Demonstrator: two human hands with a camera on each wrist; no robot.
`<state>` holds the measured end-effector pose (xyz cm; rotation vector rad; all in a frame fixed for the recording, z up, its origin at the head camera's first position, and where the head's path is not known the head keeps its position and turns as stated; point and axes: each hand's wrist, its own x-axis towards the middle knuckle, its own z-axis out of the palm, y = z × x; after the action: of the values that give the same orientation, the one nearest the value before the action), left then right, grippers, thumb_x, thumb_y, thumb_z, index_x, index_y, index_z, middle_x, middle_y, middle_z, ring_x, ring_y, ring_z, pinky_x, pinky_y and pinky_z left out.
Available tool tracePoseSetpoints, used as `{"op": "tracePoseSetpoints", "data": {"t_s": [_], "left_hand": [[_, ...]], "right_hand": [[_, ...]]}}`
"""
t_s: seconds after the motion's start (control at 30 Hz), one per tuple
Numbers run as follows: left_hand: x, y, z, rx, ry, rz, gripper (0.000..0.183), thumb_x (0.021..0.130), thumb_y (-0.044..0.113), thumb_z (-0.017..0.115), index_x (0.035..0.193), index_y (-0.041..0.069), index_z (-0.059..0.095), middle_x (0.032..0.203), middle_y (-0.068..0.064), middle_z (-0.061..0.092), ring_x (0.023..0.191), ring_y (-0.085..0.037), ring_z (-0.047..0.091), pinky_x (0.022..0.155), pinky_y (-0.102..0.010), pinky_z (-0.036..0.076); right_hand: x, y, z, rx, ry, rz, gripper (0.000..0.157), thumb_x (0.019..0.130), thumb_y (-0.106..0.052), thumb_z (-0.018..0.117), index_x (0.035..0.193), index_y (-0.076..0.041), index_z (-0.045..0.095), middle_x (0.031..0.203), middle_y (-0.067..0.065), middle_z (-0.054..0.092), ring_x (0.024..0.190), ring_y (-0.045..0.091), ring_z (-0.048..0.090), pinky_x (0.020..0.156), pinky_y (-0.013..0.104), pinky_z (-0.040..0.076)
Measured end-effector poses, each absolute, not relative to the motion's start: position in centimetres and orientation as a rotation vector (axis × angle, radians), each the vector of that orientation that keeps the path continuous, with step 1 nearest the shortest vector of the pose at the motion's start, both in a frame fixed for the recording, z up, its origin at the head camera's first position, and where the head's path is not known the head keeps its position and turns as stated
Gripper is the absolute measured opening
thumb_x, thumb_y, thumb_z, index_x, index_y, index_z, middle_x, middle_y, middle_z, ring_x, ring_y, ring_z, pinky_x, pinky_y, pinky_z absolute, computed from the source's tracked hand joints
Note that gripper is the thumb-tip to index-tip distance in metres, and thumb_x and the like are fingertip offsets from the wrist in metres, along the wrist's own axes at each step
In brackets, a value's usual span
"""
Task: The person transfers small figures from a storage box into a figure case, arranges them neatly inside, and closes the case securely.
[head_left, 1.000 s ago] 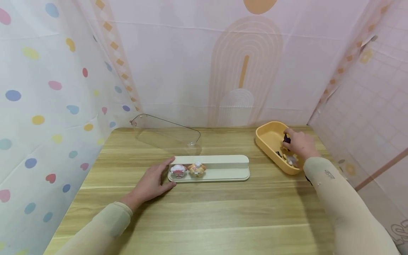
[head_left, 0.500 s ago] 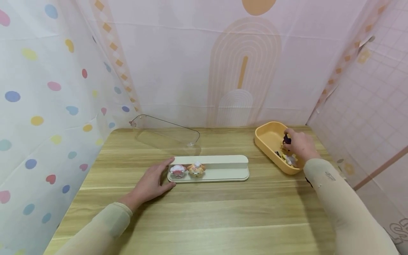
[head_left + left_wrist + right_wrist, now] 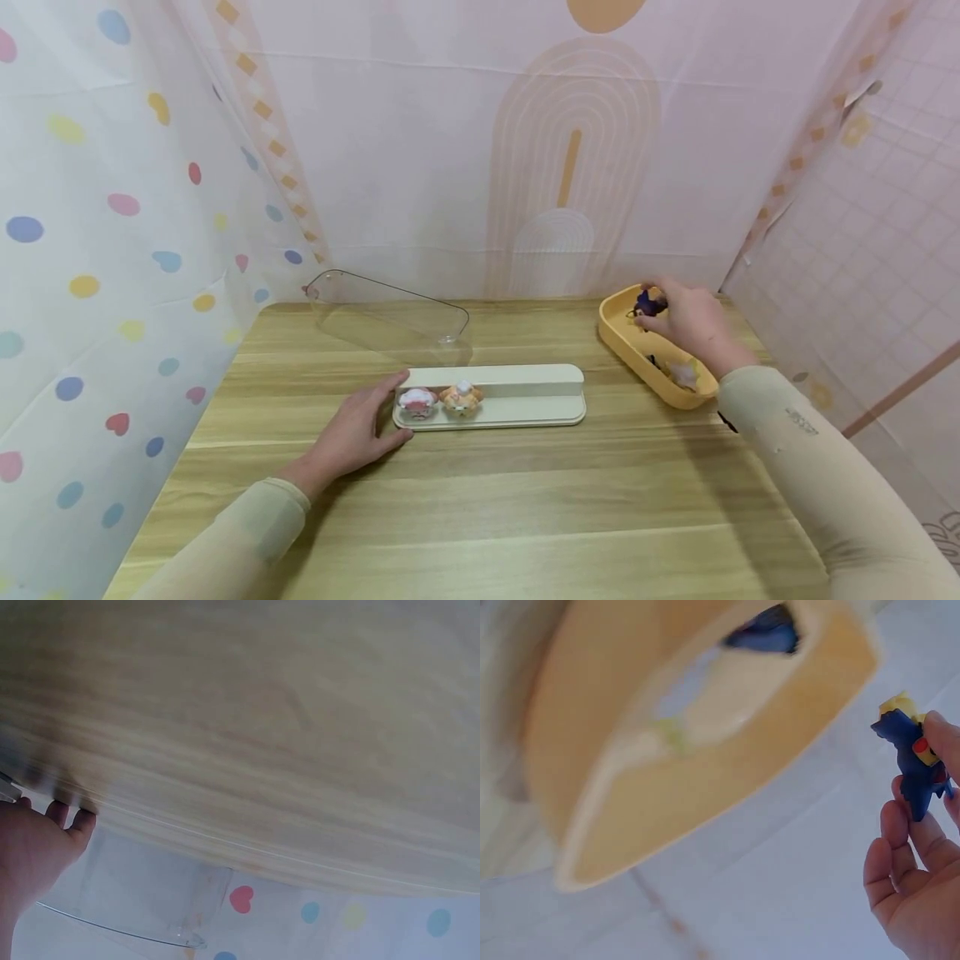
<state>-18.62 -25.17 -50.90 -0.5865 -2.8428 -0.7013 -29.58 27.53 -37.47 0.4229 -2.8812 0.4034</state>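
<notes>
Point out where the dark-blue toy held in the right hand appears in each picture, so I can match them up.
Head: right of centre, the dark-blue toy is in the right hand, at the far end of the yellow tray.
Left wrist: not in it.
Right wrist: near the right edge, between thumb and fingers.
Shared landmark: the yellow tray, in the head and right wrist views only.
</notes>
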Motion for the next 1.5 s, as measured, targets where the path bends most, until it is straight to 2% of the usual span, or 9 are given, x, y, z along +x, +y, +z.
{"op": "tracePoseSetpoints", "data": {"t_s": [0.13, 0.33, 0.4, 0.53, 0.73, 1.0, 1.5], "left_hand": [[-18.6, -25.3, -50.9, -0.587, -2.842, -0.694, 0.095, 0.089, 0.034, 0.088, 0.167, 0.02, 0.036, 0.155, -0.019, 0.06, 0.136, -0.048, 0.06, 0.118, -0.068, 0.043], [-18.6, -25.3, -50.9, -0.589, -2.846, -0.688, 0.095, 0.089, 0.034, 0.088, 0.167, 0.02, 0.035, 0.155, -0.019, 0.06, 0.136, -0.048, 0.06, 0.118, -0.068, 0.044], [-18.5, -25.3, -50.8, -0.593, -2.843, -0.69, 0.096, 0.089, 0.034, 0.088, 0.167, 0.02, 0.035, 0.155, -0.02, 0.06, 0.136, -0.049, 0.06, 0.117, -0.068, 0.044], [-18.5, -25.2, -50.8, -0.602, -2.839, -0.695, 0.096, 0.089, 0.034, 0.088, 0.168, 0.02, 0.035, 0.156, -0.019, 0.059, 0.137, -0.049, 0.06, 0.117, -0.068, 0.044], [-18.5, -25.2, -50.8, -0.606, -2.833, -0.694, 0.096, 0.089, 0.034, 0.088, 0.168, 0.02, 0.034, 0.156, -0.019, 0.059, 0.137, -0.049, 0.059, 0.117, -0.069, 0.044], [-18.5, -25.2, -50.8, -0.599, -2.828, -0.705, 0.096, 0.088, 0.032, 0.089, 0.167, 0.018, 0.036, 0.153, -0.021, 0.061, 0.133, -0.049, 0.061, 0.115, -0.068, 0.045], [-18.5, -25.0, -50.9, -0.616, -2.819, -0.719, 0.096, 0.088, 0.032, 0.089, 0.167, 0.018, 0.036, 0.152, -0.021, 0.062, 0.132, -0.049, 0.062, 0.114, -0.068, 0.047]], "right_hand": [[-28.5, 24.6, -37.0, 0.564, -2.804, 0.447, 0.053, 0.091, -0.027, 0.087, 0.134, -0.011, 0.062, 0.118, 0.019, 0.079, 0.108, 0.045, 0.074, 0.091, 0.061, 0.059], [-27.0, 20.2, -37.6, 0.843, -2.562, 0.434, 0.053, 0.078, -0.025, 0.097, 0.121, -0.01, 0.069, 0.1, 0.009, 0.081, 0.103, 0.037, 0.074, 0.092, 0.054, 0.06], [-26.3, 18.8, -37.8, 0.915, -2.53, 0.443, 0.053, 0.077, -0.025, 0.097, 0.12, -0.01, 0.07, 0.101, 0.008, 0.081, 0.105, 0.036, 0.075, 0.093, 0.054, 0.06], [-24.9, 16.5, -38.4, 0.999, -2.529, 0.437, 0.052, 0.079, -0.029, 0.097, 0.121, -0.013, 0.071, 0.111, 0.009, 0.08, 0.116, 0.038, 0.073, 0.103, 0.057, 0.057], [-23.5, 14.0, -39.5, 1.051, -2.591, 0.369, 0.05, 0.081, -0.036, 0.095, 0.121, -0.017, 0.072, 0.115, 0.006, 0.08, 0.121, 0.034, 0.071, 0.107, 0.056, 0.054], [-22.9, 11.6, -41.3, 1.11, -2.718, 0.298, 0.052, 0.088, -0.043, 0.088, 0.131, -0.021, 0.068, 0.129, 0.006, 0.076, 0.13, 0.032, 0.065, 0.116, 0.055, 0.049], [-23.2, 9.8, -44.0, 1.195, -2.676, 0.213, 0.05, 0.089, -0.042, 0.088, 0.13, -0.023, 0.065, 0.122, 0.002, 0.08, 0.13, 0.029, 0.063, 0.118, 0.053, 0.045]]}}
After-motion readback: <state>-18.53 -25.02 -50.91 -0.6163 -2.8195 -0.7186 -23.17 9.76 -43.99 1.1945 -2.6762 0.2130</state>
